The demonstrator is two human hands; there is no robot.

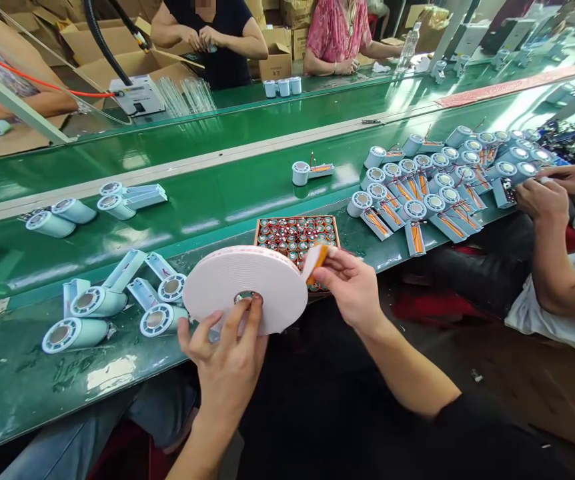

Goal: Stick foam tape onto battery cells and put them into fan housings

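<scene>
A large white roll of tape (pixel 227 277) is held up in front of me by my left hand (pixel 232 347), whose fingers reach into the core hole and grip the near side. My right hand (pixel 352 287) pinches an orange battery cell (pixel 319 257) against a white strip at the roll's right edge; fingers partly cover both. Just behind the roll lies a shallow box of upright battery cells (pixel 287 233) with red wires, partly hidden by the roll and my right hand.
Several pale blue fan housings (pixel 85 300) lie on the green bench at left, and many more (pixel 415 210) with orange cells cluster at right. One housing (pixel 301 173) sits on the conveyor (pixel 207 190). A co-worker's hands (pixel 547 190) work at right; others sit across the line.
</scene>
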